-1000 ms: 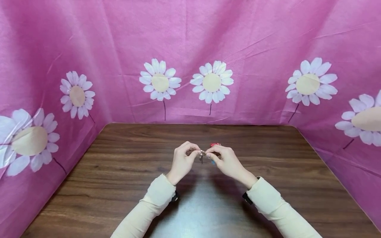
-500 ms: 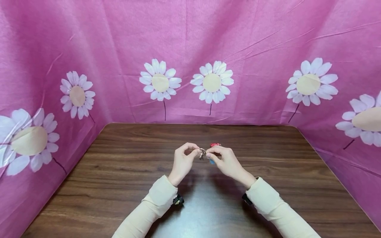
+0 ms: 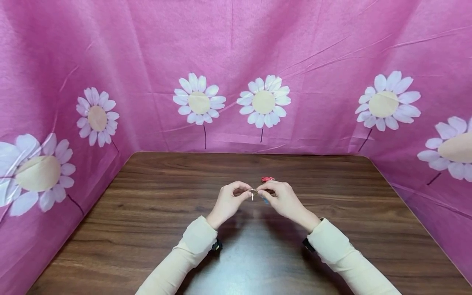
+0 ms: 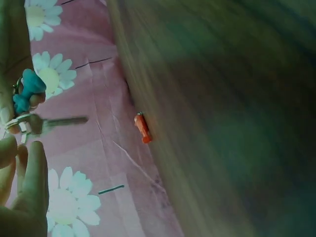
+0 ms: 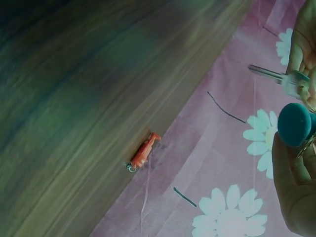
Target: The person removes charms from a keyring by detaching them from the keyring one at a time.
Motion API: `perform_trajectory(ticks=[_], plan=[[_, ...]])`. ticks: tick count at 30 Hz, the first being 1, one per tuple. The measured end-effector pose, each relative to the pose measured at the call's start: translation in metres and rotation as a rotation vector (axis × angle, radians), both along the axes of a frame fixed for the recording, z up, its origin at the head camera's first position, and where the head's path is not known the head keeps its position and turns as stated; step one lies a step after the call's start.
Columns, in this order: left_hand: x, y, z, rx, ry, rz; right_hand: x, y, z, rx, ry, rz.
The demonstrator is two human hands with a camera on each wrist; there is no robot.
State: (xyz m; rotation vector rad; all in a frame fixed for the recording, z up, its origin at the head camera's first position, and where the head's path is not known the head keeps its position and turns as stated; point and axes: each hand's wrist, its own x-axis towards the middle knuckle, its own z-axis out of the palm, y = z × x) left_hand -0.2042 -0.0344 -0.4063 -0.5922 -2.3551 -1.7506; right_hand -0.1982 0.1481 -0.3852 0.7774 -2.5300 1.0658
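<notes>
Both hands meet above the middle of the wooden table [image 3: 155, 213]. My left hand [image 3: 246, 191] pinches the head of a small silver key [image 3: 252, 193], whose blade sticks out sideways in the left wrist view [image 4: 59, 121]. My right hand [image 3: 259, 191] pinches the metal ring on that key; a blue charm [image 3: 264, 200] hangs from the ring under its fingers. The charm shows as a teal round knob [image 5: 295, 123] beside the key [image 5: 269, 74] in the right wrist view. A small red charm [image 3: 267, 179] lies on the table just behind the right hand, apart from both.
Pink cloth with white daisies [image 3: 236, 82] walls the table at the back and on both sides. The red charm [image 4: 142, 127] [image 5: 143, 152] lies near the table's far edge. Cream sleeves cover both forearms.
Both hands have dropped slightly and stayed together. The key has turned between the fingers and now shows thin, edge-on. The red charm has not moved.
</notes>
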Motion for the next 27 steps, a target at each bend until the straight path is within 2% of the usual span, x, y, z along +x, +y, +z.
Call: perform_trajectory(ticks=[4,8,13,17,22,24,27], plan=[[-0.002,0.001,0.000,-0.130,0.111,-0.001,-0.003,0.000,-0.001,0.102,0.068,-0.006],[-0.001,0.001,0.003,-0.229,0.204,0.044,-0.003,0.000,-0.002,0.138,0.086,-0.007],[0.000,0.002,0.006,-0.225,0.256,0.087,-0.003,0.001,0.000,0.129,0.107,-0.002],[-0.002,0.001,0.004,-0.137,0.239,0.091,-0.004,0.001,0.000,0.102,0.131,-0.001],[-0.002,0.003,0.006,-0.026,0.147,0.084,-0.003,0.001,-0.001,0.055,0.131,-0.003],[0.000,0.004,0.009,0.008,0.108,0.083,-0.004,0.002,-0.002,0.040,0.130,-0.004],[0.007,0.004,0.020,0.042,0.092,0.081,-0.004,0.002,-0.003,0.015,0.126,-0.003]])
